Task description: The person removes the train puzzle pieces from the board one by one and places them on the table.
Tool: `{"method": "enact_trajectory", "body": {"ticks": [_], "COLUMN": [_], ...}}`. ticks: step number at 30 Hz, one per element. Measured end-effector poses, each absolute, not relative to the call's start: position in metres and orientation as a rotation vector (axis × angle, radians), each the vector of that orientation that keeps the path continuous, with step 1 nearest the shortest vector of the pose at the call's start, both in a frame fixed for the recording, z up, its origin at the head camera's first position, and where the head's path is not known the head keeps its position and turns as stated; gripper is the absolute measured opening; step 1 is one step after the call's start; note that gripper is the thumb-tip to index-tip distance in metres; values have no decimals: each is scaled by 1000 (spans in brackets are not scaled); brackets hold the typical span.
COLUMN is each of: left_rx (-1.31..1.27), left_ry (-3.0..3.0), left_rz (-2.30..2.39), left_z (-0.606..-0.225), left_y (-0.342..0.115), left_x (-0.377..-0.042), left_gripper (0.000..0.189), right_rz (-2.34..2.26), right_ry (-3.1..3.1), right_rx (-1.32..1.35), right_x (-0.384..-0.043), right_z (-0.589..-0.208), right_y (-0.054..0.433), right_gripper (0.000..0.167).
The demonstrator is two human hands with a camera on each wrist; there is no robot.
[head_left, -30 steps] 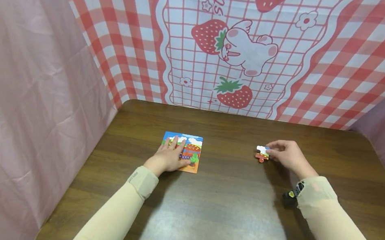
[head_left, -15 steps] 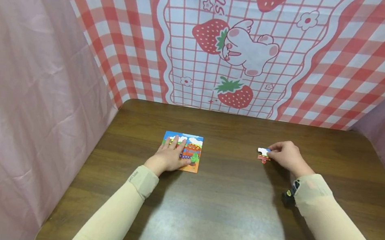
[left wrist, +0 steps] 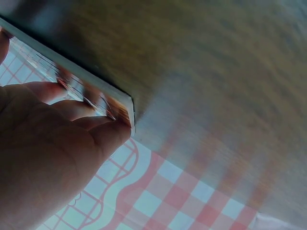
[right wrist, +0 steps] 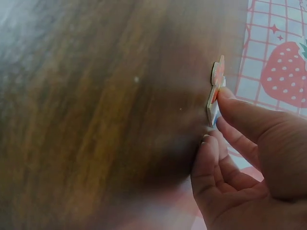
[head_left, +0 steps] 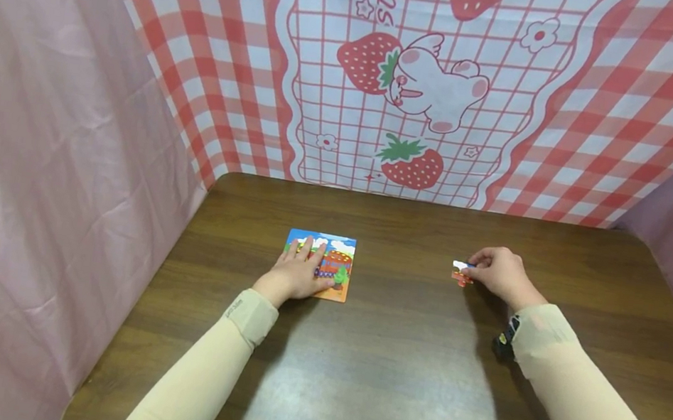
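Note:
A bright square jigsaw puzzle (head_left: 340,261), with clouds, a red building and a green plant, lies on the table's left half. My left hand (head_left: 293,277) rests on it with fingers spread, covering its lower left part; the left wrist view shows the fingertips along the puzzle's surface (left wrist: 76,86). Farther right, my right hand (head_left: 500,273) pinches a small jigsaw piece (head_left: 461,276) between thumb and fingers. Seen nearly edge-on in the right wrist view, that piece (right wrist: 217,84) is tilted. Whether it touches the table I cannot tell.
The brown wooden table (head_left: 380,360) ends at a red-and-white strawberry cloth (head_left: 415,106) behind it. Pink curtains (head_left: 51,127) hang at both sides. A small black device (head_left: 505,343) sits at my right wrist.
My right hand has shifted slightly, and the jigsaw piece in it has tilted, showing less of its face. The left hand and the puzzle have stayed put.

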State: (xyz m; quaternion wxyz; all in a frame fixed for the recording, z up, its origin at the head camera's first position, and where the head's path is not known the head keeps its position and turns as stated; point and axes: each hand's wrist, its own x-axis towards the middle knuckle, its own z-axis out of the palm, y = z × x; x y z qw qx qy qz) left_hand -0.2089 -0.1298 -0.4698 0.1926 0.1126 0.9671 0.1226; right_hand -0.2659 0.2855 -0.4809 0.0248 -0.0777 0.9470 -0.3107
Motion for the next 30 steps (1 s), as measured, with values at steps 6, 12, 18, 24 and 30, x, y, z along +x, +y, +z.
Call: {"method": "enact_trajectory", "body": {"ticks": [6, 12, 18, 24, 30], "left_rx": [310, 311, 311, 308, 315], "left_ry": [2713, 2716, 2720, 2713, 2718], "left_rz": [333, 327, 339, 351, 374], "left_z": [-470, -471, -472, -473, -471], "left_y": [-130, -130, -129, -130, -129], "left_x": [-209, -209, -209, -207, -207], "left_gripper": [84, 84, 83, 84, 84], "right_rz": [-973, -974, -976, -962, -964], "right_ry": [2939, 2940, 2921, 2908, 2885], "right_rx": [-239, -235, -226, -243, -247], "right_x": [-267, -268, -266, -266, -266], "right_z": [-483, -482, -481, -478, -476], "right_y": [286, 285, 285, 283, 284], "right_gripper": [23, 22, 22, 23, 23]}}
